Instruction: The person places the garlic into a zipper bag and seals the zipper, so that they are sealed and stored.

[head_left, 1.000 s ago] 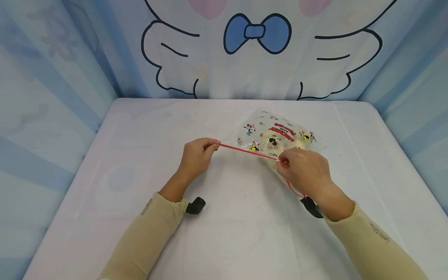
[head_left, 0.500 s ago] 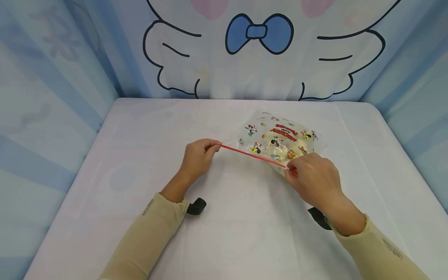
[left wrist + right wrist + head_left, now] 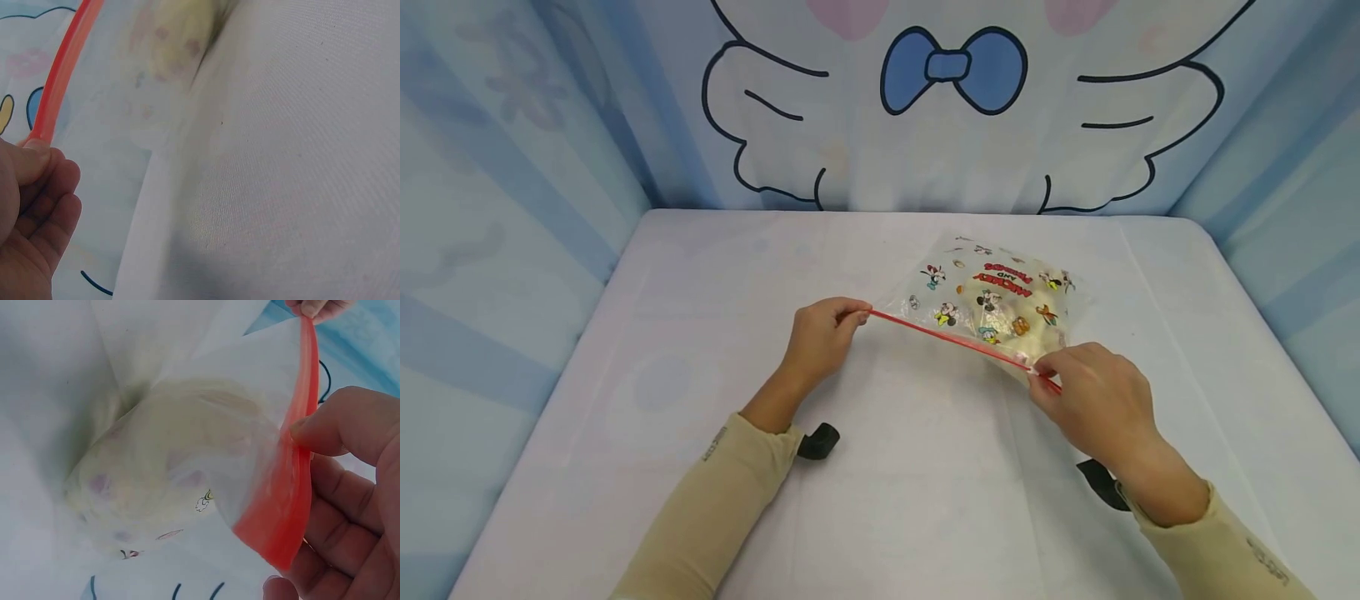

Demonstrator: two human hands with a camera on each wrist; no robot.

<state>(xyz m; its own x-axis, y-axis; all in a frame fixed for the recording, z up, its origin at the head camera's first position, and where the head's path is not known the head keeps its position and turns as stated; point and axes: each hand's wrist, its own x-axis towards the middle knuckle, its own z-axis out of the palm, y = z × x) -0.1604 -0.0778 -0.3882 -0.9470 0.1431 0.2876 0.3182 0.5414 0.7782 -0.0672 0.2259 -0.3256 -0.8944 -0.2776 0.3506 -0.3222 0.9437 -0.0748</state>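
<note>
A clear zip bag [image 3: 958, 279] printed with cartoon figures and red lettering slants over the table. Inside it lies a pale yellow bundle with purplish spots [image 3: 156, 469], its kind unclear through the plastic. The bag's mouth has a red zipper strip [image 3: 951, 337], stretched straight between the hands. My left hand [image 3: 823, 337] pinches the strip's left end between thumb and fingers. Near the right end, my right hand [image 3: 1097, 404] pinches the strip at a small whitish slider [image 3: 1032, 369]. Below that thumb, the strip's red end [image 3: 275, 531] spreads wide in the right wrist view.
A white cloth covers the table [image 3: 880, 508]. Behind it hangs a curtain [image 3: 955, 158] with a blue bow print, and blue curtains [image 3: 490, 275] flank both sides. A black wrist mount [image 3: 818, 442] sticks out from the left sleeve, another [image 3: 1103, 483] from the right.
My right hand has slid along the red zipper to the right and toward me, pinching the slider. My left hand has held its end in place. More of the bag's print now shows.
</note>
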